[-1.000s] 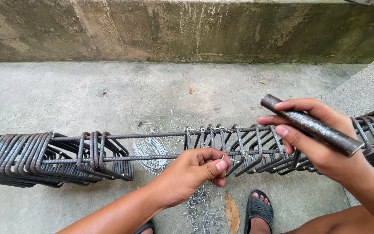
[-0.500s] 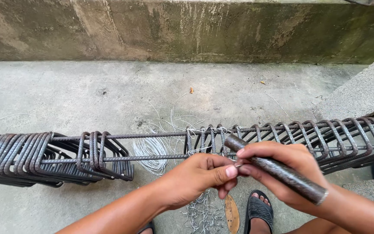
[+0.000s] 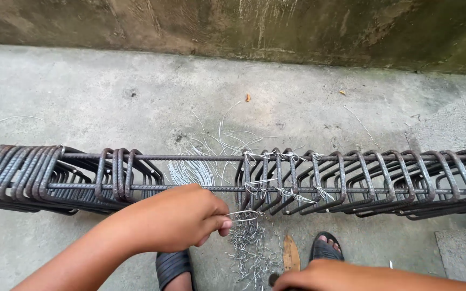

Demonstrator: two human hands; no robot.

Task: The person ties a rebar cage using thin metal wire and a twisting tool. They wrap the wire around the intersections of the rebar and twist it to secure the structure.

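Observation:
A rebar cage (image 3: 190,157) lies across the view, with dark stirrups bunched at the left (image 3: 17,175) and spread out on the right (image 3: 384,178). Pale wire ties (image 3: 281,157) bind several stirrups near the middle. My left hand (image 3: 173,218) pinches a bent piece of thin tie wire (image 3: 244,216) just below the lower front bar. My right hand (image 3: 324,276) sits low at the bottom edge, closed around a dark metal tool (image 3: 272,279) that is mostly out of view.
Cut wire pieces (image 3: 249,250) litter the concrete floor under the cage, and a wire bundle (image 3: 190,172) lies behind it. Two sandalled feet (image 3: 171,267) (image 3: 327,248) and a flat wooden piece (image 3: 290,253) are below. A concrete wall (image 3: 244,27) runs along the back; a block (image 3: 459,124) stands right.
My right hand with the dark tool dropped from the cage down to the bottom edge. My left hand now holds a wire piece out below the bar.

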